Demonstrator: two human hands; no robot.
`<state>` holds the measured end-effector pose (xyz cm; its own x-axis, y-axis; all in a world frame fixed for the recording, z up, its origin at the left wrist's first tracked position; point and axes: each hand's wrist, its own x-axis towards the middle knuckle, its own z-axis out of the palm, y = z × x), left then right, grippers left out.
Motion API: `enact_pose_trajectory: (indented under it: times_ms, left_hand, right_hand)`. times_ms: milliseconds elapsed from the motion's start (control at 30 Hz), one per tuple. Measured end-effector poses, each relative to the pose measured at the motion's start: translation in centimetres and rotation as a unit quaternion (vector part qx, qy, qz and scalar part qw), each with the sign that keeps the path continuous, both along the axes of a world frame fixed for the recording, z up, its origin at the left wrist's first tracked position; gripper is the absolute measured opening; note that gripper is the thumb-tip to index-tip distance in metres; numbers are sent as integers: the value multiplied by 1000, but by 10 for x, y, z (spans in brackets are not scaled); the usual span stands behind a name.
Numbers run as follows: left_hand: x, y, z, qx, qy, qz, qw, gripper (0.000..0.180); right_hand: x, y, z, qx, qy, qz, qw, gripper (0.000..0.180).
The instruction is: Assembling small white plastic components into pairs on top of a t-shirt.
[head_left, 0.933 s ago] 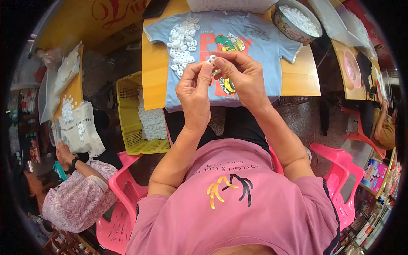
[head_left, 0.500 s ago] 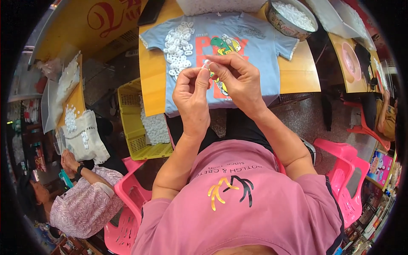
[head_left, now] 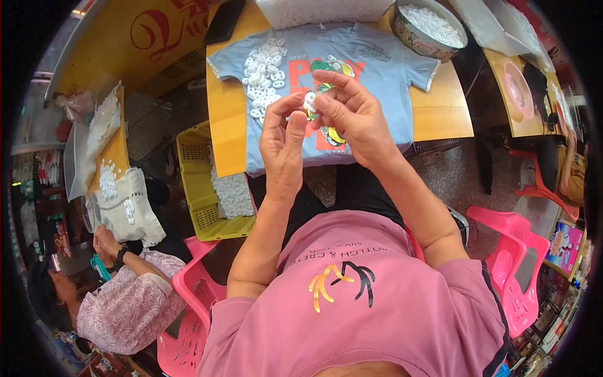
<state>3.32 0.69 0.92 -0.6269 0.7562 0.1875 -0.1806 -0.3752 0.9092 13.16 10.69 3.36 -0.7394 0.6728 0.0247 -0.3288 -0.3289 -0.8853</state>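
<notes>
A small white plastic piece with holes (head_left: 309, 102) is pinched between the thumb and fingers of my right hand (head_left: 361, 122), above a light-blue T-shirt (head_left: 383, 94) spread on the table. My left hand (head_left: 281, 147) is beside it, thumb and index finger apart; its index fingertip is close to the piece, and whether they touch I cannot tell. Many similar white two-holed oval pieces (head_left: 264, 75) lie in a strip along the shirt's left side. Behind my fingers the shirt's print is partly hidden.
A round patterned tin (head_left: 405, 31) of white parts stands at the table's back right, near a white tub (head_left: 326, 12). A dark phone (head_left: 224, 22) lies back left. A yellow crate (head_left: 195, 157) of white pieces stands left of my legs. Another person (head_left: 132, 295) sits at left.
My two hands have come apart slightly. The left thumb and index finger have opened, and the white piece now shows in my right fingers.
</notes>
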Motion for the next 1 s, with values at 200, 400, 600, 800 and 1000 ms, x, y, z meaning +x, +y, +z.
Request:
enact_pose_trajectory:
  times_ms: [200,400,600,800,1000]
  left_hand:
    - [3,-6,-3,21,10,-60,998,46]
    - [-5,-16,-3,99,-11,-60,993,45]
    - [-9,-20,-6,124,-10,-30,992,37]
    - [-18,-29,-6,98,-48,-38,993,33]
    - [-83,-84,4,-40,80,161,983,29]
  right_hand:
    - [-4,-26,-8,-130,54,65,988,62]
    - [-17,-42,1,-159,76,79,981,71]
    - [-24,-50,-2,-105,94,80,987,77]
    - [-24,-52,5,-110,64,89,988,66]
    - [0,21,-18,194,-133,25,972,29]
